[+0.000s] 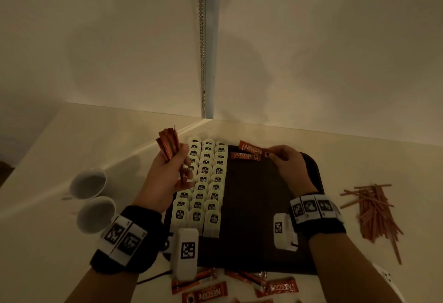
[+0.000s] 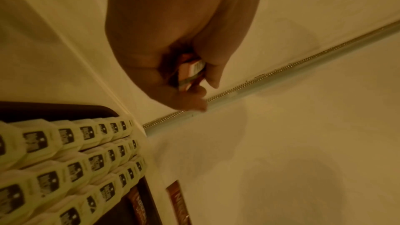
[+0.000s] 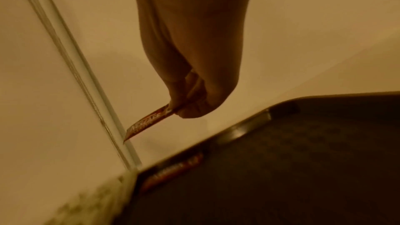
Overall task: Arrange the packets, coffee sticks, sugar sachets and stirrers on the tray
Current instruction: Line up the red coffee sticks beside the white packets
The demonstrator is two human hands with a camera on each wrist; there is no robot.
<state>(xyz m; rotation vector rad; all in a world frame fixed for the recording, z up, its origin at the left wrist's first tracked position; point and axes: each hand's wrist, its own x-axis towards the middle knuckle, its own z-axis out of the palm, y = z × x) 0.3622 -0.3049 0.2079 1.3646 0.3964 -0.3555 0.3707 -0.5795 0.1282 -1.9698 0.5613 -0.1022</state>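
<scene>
A dimly lit pale desk [image 1: 359, 158] set into a wall corner carries a dark rectangular tray [image 1: 254, 206]. The tray's left part is filled with three neat columns of overlapping white packets [image 1: 206, 182] with dark labels, running from the near edge to the far edge. At the tray's far edge lies one red Nescafé coffee stick [image 1: 245, 156], flat and crosswise, just right of the packets. The right hand [image 1: 287, 161] is over the tray's far right area, its grip pinched on the end of a second red coffee stick [image 1: 251, 148], which is held just beyond the first one at the far rim; the right wrist view shows this stick raised above the desk surface, thumb and fingers clamped on its end. The left hand [image 1: 167, 173] hovers over the tray's left edge, its grip curled around a bundle of coffee sticks [image 1: 169, 144] that stands up out of the fist. More loose coffee sticks [image 1: 206, 290] lie on the desk just in front of the tray's near edge. A heap of thin reddish stirrers [image 1: 374, 209] lies on the desk to the right of the tray, apart from it. Two white cups [image 1: 92, 197] stand on the desk to the left of the tray. Both wrists wear dark bands with black-and-white markers.
</scene>
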